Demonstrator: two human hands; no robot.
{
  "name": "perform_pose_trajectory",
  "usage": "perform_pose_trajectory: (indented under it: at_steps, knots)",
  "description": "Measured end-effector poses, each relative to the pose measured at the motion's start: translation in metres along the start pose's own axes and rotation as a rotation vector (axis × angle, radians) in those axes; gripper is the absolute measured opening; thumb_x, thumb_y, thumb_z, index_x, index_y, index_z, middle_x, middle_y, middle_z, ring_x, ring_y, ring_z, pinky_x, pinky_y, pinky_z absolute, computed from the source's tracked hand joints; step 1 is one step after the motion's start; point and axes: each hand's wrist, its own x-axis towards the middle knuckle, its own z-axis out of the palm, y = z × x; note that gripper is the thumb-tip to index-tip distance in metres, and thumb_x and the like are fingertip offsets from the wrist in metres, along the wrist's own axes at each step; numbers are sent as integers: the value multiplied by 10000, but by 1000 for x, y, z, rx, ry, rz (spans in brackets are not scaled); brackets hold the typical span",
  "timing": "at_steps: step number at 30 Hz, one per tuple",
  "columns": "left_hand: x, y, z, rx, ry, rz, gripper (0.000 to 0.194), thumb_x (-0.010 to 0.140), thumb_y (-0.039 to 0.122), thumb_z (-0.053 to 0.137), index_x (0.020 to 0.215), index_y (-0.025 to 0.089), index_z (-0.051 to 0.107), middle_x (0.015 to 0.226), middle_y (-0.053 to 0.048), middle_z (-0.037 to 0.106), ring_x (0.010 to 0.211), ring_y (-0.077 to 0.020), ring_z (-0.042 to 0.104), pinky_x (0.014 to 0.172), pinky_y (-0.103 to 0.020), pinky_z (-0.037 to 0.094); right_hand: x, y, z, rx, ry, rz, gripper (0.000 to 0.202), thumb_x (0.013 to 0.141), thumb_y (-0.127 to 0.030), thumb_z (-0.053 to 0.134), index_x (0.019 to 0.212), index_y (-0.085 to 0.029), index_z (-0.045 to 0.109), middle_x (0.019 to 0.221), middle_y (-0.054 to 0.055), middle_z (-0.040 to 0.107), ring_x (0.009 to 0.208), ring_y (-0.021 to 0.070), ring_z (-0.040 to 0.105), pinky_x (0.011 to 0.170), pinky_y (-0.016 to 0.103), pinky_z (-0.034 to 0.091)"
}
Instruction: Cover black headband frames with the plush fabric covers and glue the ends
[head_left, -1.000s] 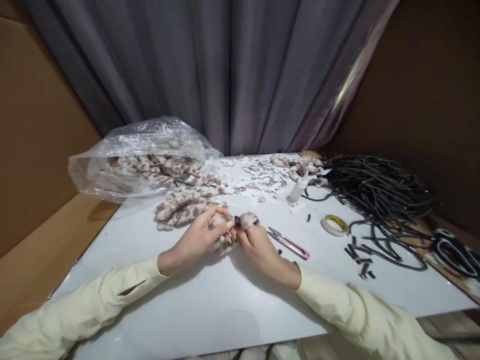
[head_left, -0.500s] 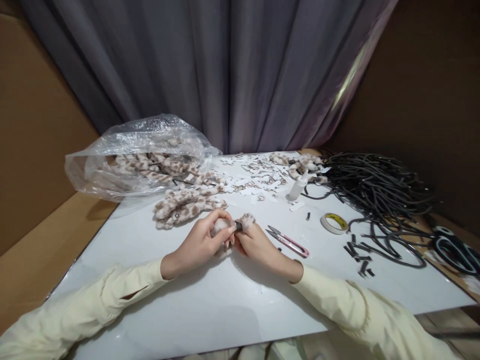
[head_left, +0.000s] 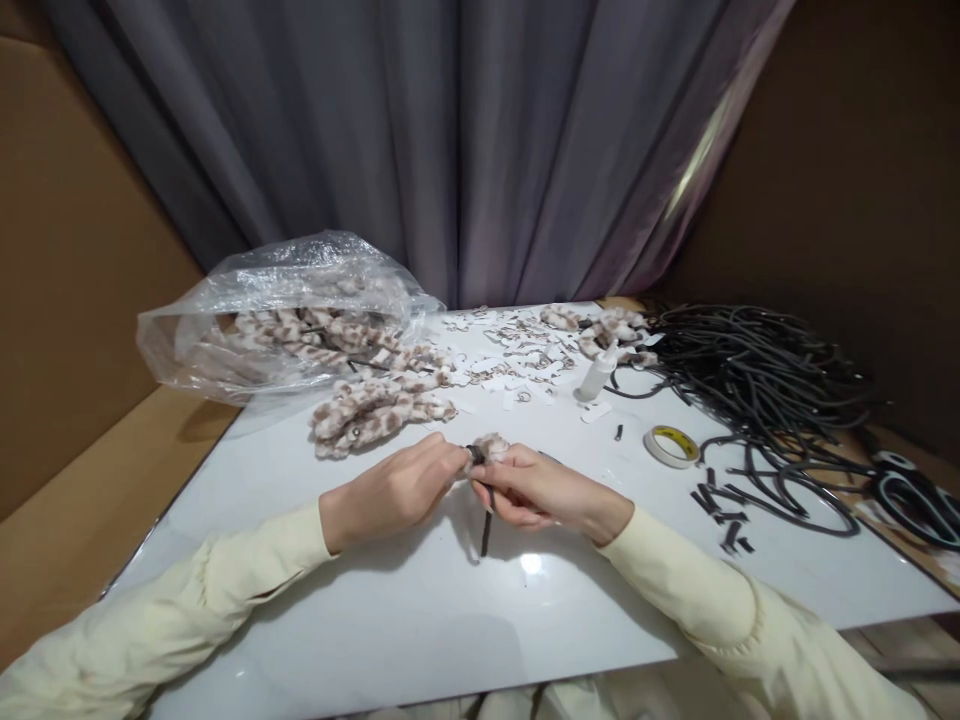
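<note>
Between my hands, over the near part of the white table, is a fluffy white-and-brown plush strip [head_left: 492,447] with a black band or cord at its left end. My left hand [head_left: 401,487] is closed, its fingertips pinching at that black part. My right hand [head_left: 551,490] pinches the plush strip between thumb and fingers. A black cord end [head_left: 486,530] hangs down below the right fingers. What lies inside the left fist is hidden. Just left and beyond rests a bundle of plush strips [head_left: 375,412]. The thread snips are almost wholly hidden behind my right hand.
A clear plastic bag [head_left: 300,260] with plush strips stands at the back left. Small rings and scraps [head_left: 517,350] lie scattered mid-table. A small bottle [head_left: 598,375], tape roll [head_left: 671,447], cut black pieces [head_left: 724,515], black cord heap [head_left: 757,370] and scissors [head_left: 911,500] are on the right.
My left hand has turned over into a closed grip. My right hand has shifted slightly right, covering the snips. A black cord end now hangs below the fingers.
</note>
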Motion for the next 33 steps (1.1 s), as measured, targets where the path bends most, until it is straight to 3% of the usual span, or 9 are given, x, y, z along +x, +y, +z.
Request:
perform_pose_trajectory:
  at_steps: [7,13,18,22,27,29,33]
  knots:
    - [-2,2,1,21,0,-72,200,893,83,325,1077,119,395,729,-43,493,658,-151,433,600,-266,415,6,6,3,-5,-5,-34,274,885,-337,405,718,-144,506,360,-85,414,269,37,280,285,151,184]
    - [-6,-10,0,330,3,281,217,847,60,419,1059,88,458,787,-127,596,679,-202,519,600,-341,445,6,2,11,-118,78,-77,394,898,-280,373,535,-142,436,397,-47,434,324,32,336,370,174,265]
    - [-7,-18,1,264,-2,346,152,845,78,456,979,132,504,785,-114,606,659,-192,544,571,-332,460,0,-2,7,-135,-20,-3,253,899,-318,408,723,-152,482,424,-85,390,348,44,270,363,186,195]
    - [-5,-16,0,214,-23,293,194,863,61,390,1024,125,476,770,-111,596,651,-187,534,568,-328,457,-8,-10,2,-269,-41,-13,261,911,-330,401,726,-160,473,434,-95,323,375,45,252,386,187,199]
    - [-4,-16,0,152,-56,204,224,872,61,366,1078,127,425,797,-102,584,670,-177,508,600,-316,438,-15,-21,-2,-543,-4,-74,306,921,-329,385,677,-159,458,490,-67,365,436,58,313,446,193,270]
    - [-3,-18,0,49,-64,97,205,876,76,381,1068,138,418,779,-74,569,689,-167,511,626,-295,437,-14,-21,-1,-708,81,-125,305,927,-310,372,680,-158,468,546,-45,422,485,69,372,496,200,311]
    - [0,-22,1,-124,-58,-238,139,892,148,395,1019,166,447,834,-56,582,734,-144,554,661,-240,432,-7,-9,5,-1063,371,-271,203,941,-241,326,843,-164,487,737,9,539,629,113,483,594,233,341]
